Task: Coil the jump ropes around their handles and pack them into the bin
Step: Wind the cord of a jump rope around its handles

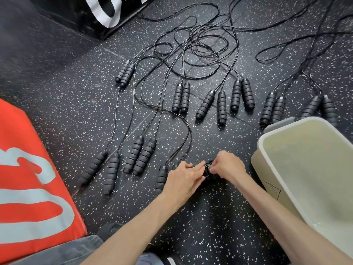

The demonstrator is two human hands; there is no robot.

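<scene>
Left hand and right hand pinch coiled rope bundle just left of bin, fingers curled round it. Step: finishing wrap, judging by tight coil. Next: lift bundle right into bin. Uncoiled ropes lie beyond.

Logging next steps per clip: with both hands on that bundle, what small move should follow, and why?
Probably tuck the cord end and lift the bundle right into the bin. Left hand and right hand both pinch it, it looks fully wound, and the bin beside it shows nothing inside.
</scene>
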